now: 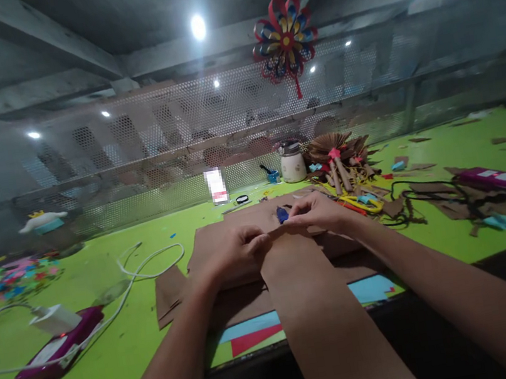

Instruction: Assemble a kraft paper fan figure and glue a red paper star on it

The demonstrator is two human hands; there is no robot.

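A long strip of brown kraft paper (322,306) runs from the table edge toward me and hangs down out of view. My left hand (245,247) pinches its far left corner with curled fingers. At the far right corner, my right hand (316,212) has its thumb and fingers pressed together on the paper's edge. Just left of the right fingertips lies a small dark blue object (282,213), its kind unclear. Beneath both hands is a stack of brown paper sheets (213,240). Light blue paper (372,289) and red paper (256,339) stick out under it.
A purple power strip (60,345) with a white charger and cable sits at left, near colourful paper bits (14,279). A white jar (293,163) and folded paper fans (336,155) stand behind. Yellow-handled scissors (362,203) and another purple power strip (501,178) lie right.
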